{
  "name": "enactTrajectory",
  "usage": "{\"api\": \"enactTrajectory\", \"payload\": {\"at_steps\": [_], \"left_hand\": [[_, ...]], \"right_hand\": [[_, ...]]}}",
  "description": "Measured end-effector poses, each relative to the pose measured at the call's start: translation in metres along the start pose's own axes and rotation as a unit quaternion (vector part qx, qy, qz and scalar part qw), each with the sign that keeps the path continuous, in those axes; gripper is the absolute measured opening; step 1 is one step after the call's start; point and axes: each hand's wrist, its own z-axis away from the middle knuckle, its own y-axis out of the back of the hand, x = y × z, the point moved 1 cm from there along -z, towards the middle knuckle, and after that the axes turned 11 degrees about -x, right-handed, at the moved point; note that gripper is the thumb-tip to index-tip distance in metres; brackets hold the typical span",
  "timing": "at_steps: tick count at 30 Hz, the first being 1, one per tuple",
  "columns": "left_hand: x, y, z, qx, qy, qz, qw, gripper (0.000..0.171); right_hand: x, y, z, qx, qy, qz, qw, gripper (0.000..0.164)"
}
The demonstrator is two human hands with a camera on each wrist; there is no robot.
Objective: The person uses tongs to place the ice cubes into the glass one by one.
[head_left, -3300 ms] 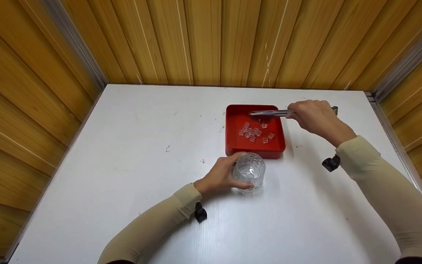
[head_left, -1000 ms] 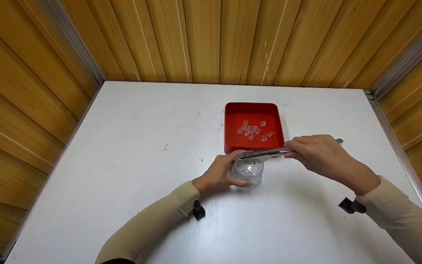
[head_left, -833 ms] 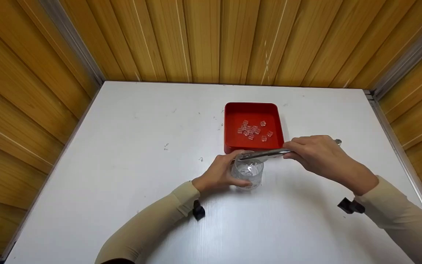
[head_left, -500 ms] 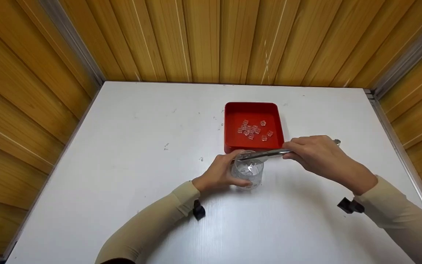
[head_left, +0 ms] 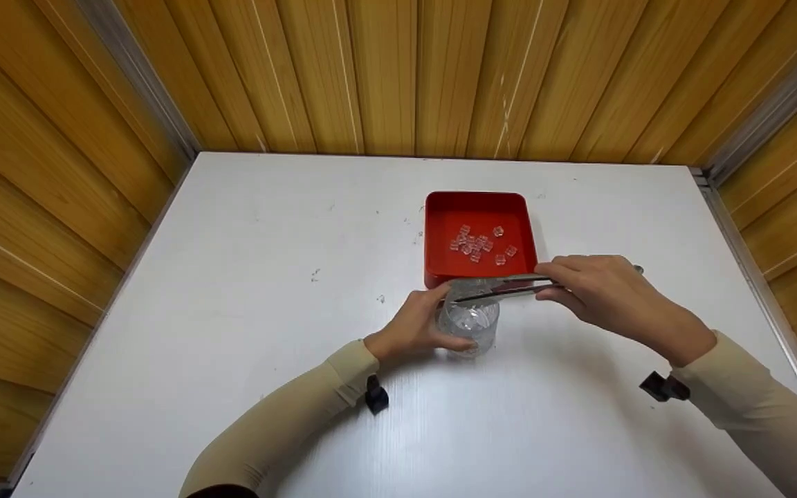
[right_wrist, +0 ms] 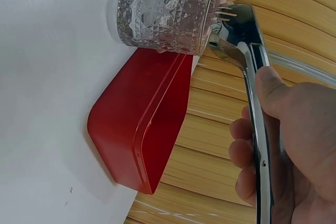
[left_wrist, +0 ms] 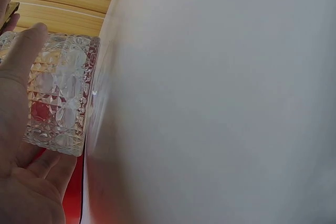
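Note:
My left hand [head_left: 416,325] curls round a cut-glass tumbler [head_left: 471,332] standing on the white table, thumb on the near side and fingers behind. In the left wrist view, the faceted wall of the tumbler [left_wrist: 58,98] shows between thumb and fingers. With my right hand [head_left: 599,297] I grip a pair of metal tongs [head_left: 509,290], their two arms slightly apart. The tongs' tips lie right over the tumbler's mouth; in the right wrist view the toothed head of the tongs [right_wrist: 244,22] is at the rim. No cube shows between the tips.
Just behind the tumbler stands a square red tray [head_left: 433,266]. Several small clear cubes [head_left: 474,245] lie in it, mostly clustered, with a few apart on the right. Wood-panelled walls [head_left: 385,76] close in the white table [head_left: 267,242] at the back and sides.
From above the red tray, my right hand has brought the tongs toward me, over the tumbler. In the last half second the tongs' arms have spread apart. My left hand keeps its place.

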Motion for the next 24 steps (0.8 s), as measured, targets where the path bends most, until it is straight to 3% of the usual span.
{"api": "enactTrajectory", "payload": {"at_steps": [7,12,24], "left_hand": [[0.001,-0.001,0.000,0.002,0.006,-0.012,0.9999,0.088],[0.001,-0.003,0.000,-0.001,0.011,-0.005,0.9999,0.090],[0.002,-0.001,0.000,-0.005,0.033,-0.007,0.9994,0.089]], "right_hand": [[0.005,-0.001,0.000,0.003,-0.010,-0.011,1.000,0.034],[0.008,-0.003,0.000,-0.008,-0.026,-0.010,1.000,0.042],[0.020,-0.004,-0.009,-0.016,-0.054,-0.023,0.998,0.037]]}}
